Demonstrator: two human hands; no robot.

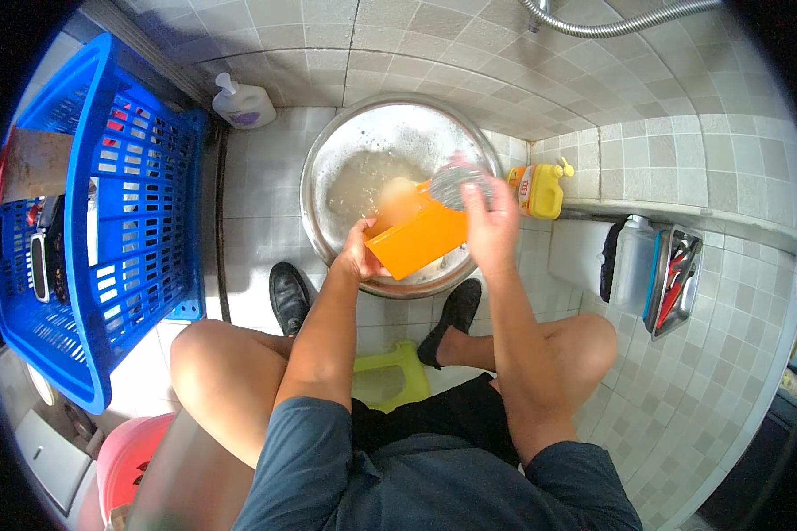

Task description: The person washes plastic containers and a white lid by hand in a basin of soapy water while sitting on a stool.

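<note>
An orange rectangular plastic container [423,237] is tilted above a round metal basin [311,190] of cloudy, sudsy water. My left hand [358,253] grips the container's near left corner, fingers wrapped around its edge. In my right hand [494,219] is a grey mesh scrubber [459,184], held against or just over the container's far right end; slight blur hides whether they touch. Something pinkish shows above the scrubber, too smeared to name.
A yellow pump jug [541,190] stands right of the basin, a white pump bottle [244,103] at its far left. A large blue crate [93,230] occupies the left side. Wall-side right, a metal tray [677,281] holds utensils. A green stool [407,376] is beneath me.
</note>
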